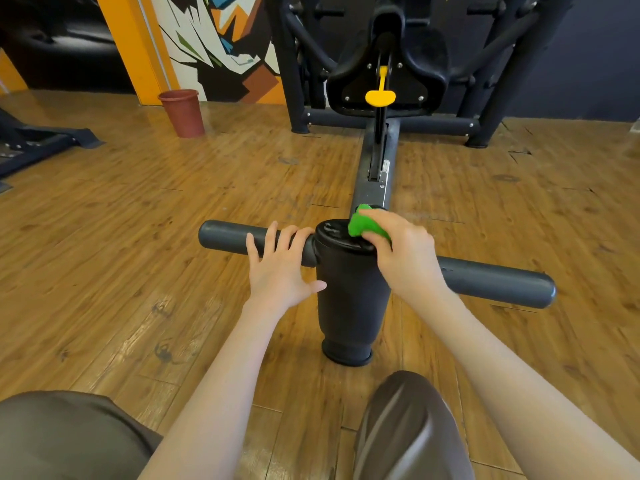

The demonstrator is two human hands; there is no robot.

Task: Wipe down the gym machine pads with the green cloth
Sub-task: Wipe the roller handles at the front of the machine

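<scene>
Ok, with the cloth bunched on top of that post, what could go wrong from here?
1. The small green cloth is wadded in the right hand, so it may cover only a patch of the black round cap and miss the rest.
2. The left hand rests bare on the dark grey padded crossbar, possibly smudging a pad that needs wiping.
3. The right half of the crossbar looks untouched and could be skipped.

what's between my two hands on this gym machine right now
In the head view, the black cylindrical pad's round top end sits between the left hand and the right hand, which presses the bunched green cloth on it.
</scene>
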